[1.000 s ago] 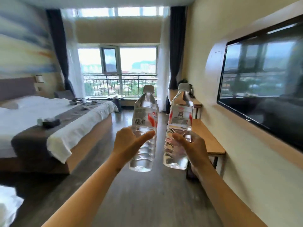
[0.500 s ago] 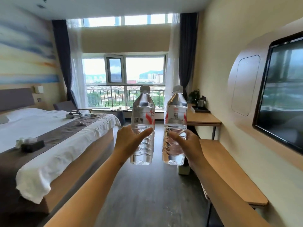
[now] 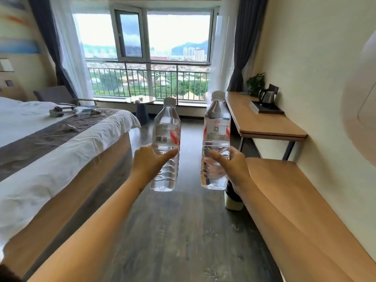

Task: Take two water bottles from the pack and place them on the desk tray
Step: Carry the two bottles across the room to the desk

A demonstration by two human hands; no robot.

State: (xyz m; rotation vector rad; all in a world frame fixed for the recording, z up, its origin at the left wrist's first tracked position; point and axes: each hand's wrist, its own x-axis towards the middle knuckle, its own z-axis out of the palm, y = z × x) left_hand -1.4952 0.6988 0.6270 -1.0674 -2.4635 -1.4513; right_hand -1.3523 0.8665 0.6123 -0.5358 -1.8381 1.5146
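I hold two clear water bottles upright in front of me, both with white caps and red-and-white labels. My left hand (image 3: 149,160) grips the left bottle (image 3: 166,131) around its lower half. My right hand (image 3: 232,165) grips the right bottle (image 3: 216,127) the same way. The bottles are a hand's width apart, above the floor. Ahead on the right stands a wooden desk (image 3: 262,125) against the wall, with a dark tray (image 3: 268,109) on it that carries a kettle (image 3: 266,96).
A bed (image 3: 50,143) with white linen and a grey runner fills the left. A low wooden bench (image 3: 301,210) runs along the right wall. A small round table (image 3: 140,100) and a chair (image 3: 57,94) stand by the window. A plant (image 3: 256,82) sits on the desk's far end.
I have moved forward along the aisle; the desk, tray and window are closer and the wall television has left the view. Both hands still hold the bottles, now slightly further apart.
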